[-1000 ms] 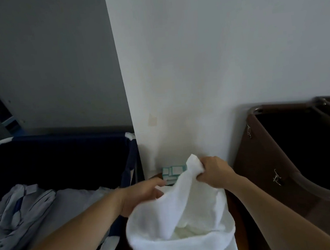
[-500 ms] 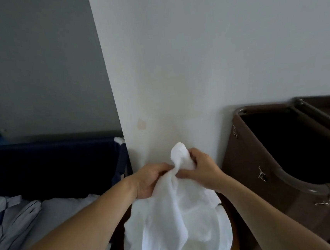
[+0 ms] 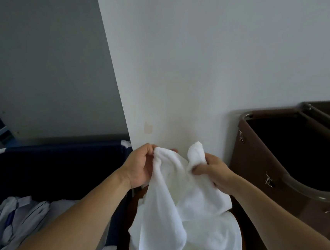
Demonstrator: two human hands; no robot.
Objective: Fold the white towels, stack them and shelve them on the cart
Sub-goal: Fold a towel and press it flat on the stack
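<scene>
A white towel (image 3: 180,210) hangs crumpled in front of me, held up by its top edge. My left hand (image 3: 140,167) pinches one bunched part of that edge at the left. My right hand (image 3: 210,168) grips another bunched part a short way to the right, with a tuft of towel sticking up above its fingers. The towel's lower part sags in loose folds over a brown wooden surface (image 3: 244,228), mostly hidden beneath it. The brown cart (image 3: 265,175) stands just right of my right arm, its top bin dark inside.
A white wall corner (image 3: 156,85) rises directly behind the towel. At the left, a dark blue laundry bin (image 3: 63,165) holds crumpled pale striped linen (image 3: 18,217). The cart's metal rail (image 3: 311,189) curves along its near side.
My hands, together at the towel's top half a second ago, have moved apart along its edge. The view has shifted, so the small green box seen earlier is hidden.
</scene>
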